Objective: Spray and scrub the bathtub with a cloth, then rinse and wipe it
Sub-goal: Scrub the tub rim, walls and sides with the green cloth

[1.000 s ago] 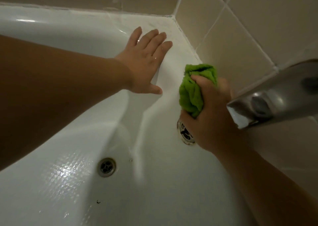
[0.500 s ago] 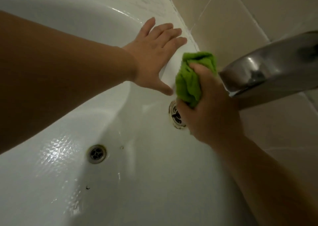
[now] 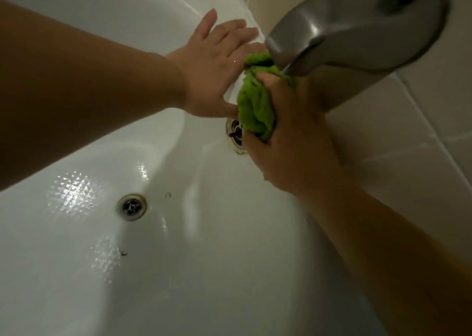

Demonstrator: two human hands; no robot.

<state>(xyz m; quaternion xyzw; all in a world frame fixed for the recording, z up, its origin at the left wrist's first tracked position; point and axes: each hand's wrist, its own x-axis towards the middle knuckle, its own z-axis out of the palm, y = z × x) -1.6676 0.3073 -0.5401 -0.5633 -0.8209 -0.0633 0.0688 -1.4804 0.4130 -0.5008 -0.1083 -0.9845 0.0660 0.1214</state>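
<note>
- White glossy enamel fills most of what I see: the white bathtub [image 3: 76, 271] curves down to its wet, shining floor, where light glints off a film of water.
- Low on the floor sits the round metal floor drain [image 3: 131, 207], with a few dark specks lying near it on the enamel.
- Reaching in from the left, the person's left hand [image 3: 212, 67] lies flat against the tub's end wall near the rim, its fingers [image 3: 229, 32] straight and spread, holding nothing. My guess is that it is there as a prop, taking the person's weight as they lean over the tub.
- Just beside its thumb, the round metal overflow fitting [image 3: 234, 134] shows on the end wall, partly hidden by the cloth.
- Next comes the crumpled green terry cloth [image 3: 255, 105], bunched up and pressed to the end wall just above that fitting, right under the spout's mouth.
- The right hand [image 3: 293, 141] grips it, fingers curled tightly round the wad; balling it up probably gives more pressure for scrubbing in this tight spot.
- Above hangs the brushed grey metal tub spout [image 3: 352, 26], jutting from the beige tiled wall [image 3: 421, 121]; I see no water running from it.
</note>
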